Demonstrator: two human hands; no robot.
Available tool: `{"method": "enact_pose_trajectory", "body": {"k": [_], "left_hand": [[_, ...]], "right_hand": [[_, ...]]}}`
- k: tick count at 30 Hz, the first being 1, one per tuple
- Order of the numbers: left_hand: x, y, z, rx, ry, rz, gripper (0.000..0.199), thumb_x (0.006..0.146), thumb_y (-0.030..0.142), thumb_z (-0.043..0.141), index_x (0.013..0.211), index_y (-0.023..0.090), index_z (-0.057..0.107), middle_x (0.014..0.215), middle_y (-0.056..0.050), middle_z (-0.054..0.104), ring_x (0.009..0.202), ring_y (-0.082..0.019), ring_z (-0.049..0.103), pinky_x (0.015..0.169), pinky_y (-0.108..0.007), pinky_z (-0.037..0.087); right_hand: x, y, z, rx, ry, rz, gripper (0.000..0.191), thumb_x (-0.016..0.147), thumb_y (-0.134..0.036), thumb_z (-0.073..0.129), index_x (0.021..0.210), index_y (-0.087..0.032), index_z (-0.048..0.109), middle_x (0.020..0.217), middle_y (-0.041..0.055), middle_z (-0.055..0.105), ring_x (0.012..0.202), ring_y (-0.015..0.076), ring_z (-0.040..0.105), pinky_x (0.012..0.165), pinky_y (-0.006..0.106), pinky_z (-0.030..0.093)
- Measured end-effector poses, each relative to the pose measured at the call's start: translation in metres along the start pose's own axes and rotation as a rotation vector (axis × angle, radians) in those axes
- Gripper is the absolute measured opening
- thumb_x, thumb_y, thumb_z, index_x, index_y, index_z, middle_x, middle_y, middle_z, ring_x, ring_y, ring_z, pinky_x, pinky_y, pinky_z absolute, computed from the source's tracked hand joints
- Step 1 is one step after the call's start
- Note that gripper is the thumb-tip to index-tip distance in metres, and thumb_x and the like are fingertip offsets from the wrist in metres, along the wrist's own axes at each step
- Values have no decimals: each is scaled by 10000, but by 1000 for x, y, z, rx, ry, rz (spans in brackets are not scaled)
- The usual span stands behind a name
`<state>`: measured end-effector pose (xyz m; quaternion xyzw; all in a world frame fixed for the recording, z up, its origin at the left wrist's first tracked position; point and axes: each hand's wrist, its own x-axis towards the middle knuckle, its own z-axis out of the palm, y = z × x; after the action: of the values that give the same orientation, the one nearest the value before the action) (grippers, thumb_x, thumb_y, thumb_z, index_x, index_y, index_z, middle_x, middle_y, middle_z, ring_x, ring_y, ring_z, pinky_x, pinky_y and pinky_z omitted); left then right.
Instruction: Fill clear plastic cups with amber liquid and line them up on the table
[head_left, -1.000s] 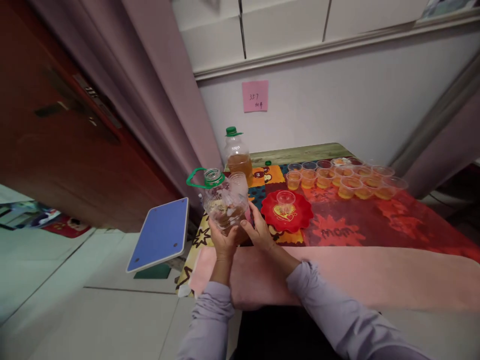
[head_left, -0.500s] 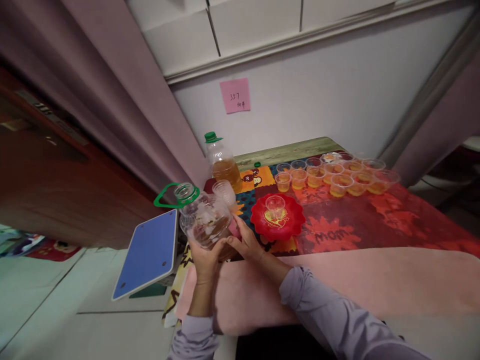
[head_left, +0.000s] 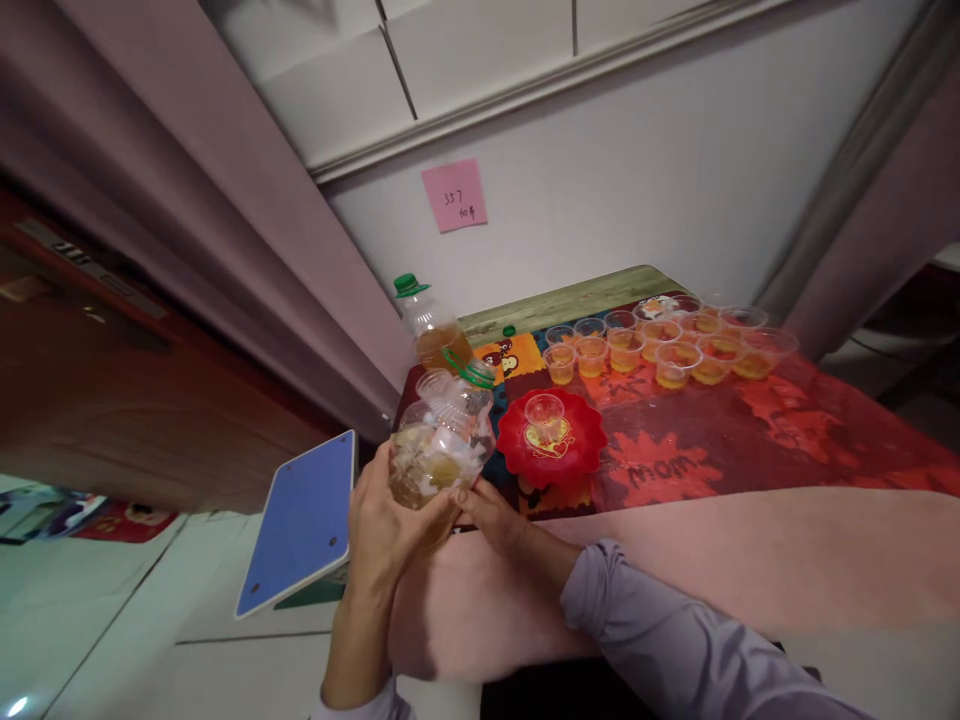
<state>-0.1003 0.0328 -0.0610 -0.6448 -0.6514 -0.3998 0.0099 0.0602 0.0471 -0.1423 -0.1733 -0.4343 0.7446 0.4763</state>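
Note:
My left hand and my right hand both grip a clear plastic jug holding pale yellow liquid. The jug's open neck with a green ring tilts away, toward the upper right. Just right of it, a red scalloped plate carries one small clear cup. Behind it stands a second jug with a green cap and amber liquid. Clear cups lie or stand between the two jugs, partly hidden.
Several clear cups with yellow liquid stand in rows at the back right. A green cap lies near the table's back edge. A blue board is left of the table. A pink note hangs on the wall.
The held jug has turned so its neck swings from the left to the upper right. My left hand has moved left and wraps round the jug's side. The view has shifted slightly.

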Motion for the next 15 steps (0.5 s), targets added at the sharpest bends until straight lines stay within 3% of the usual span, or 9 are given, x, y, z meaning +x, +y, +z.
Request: {"method": "enact_pose_trajectory", "body": {"k": [3, 8, 15], "left_hand": [[2, 6, -5, 84, -68, -6, 909, 562, 677, 942, 1326, 248, 701, 1168, -135, 775, 1057, -407, 731, 958, -552, 590], [6, 23, -11, 291, -264, -28, 882, 699, 588, 850, 1445, 197, 589, 1228, -145, 757, 1152, -402, 720, 1000, -522, 568], [10, 33, -15, 415, -336, 94, 867, 807, 564, 790, 1518, 169, 490, 1337, -182, 717, 1204, -413, 699, 994, -524, 548]], "right_hand": [[-3, 8, 0, 88, -5, 112, 730, 881, -752, 723, 1459, -314, 637, 1407, 97, 743, 1271, 345, 719, 1056, 566, 608], [-6, 15, -2, 151, -53, 185, 858, 851, -677, 831, 1556, -277, 550, 1492, 145, 668, 1247, 339, 710, 968, 518, 636], [-6, 27, -1, 321, -80, 185, 810, 827, -653, 867, 1491, -303, 561, 1508, 133, 657, 1228, 307, 714, 938, 487, 627]]}}
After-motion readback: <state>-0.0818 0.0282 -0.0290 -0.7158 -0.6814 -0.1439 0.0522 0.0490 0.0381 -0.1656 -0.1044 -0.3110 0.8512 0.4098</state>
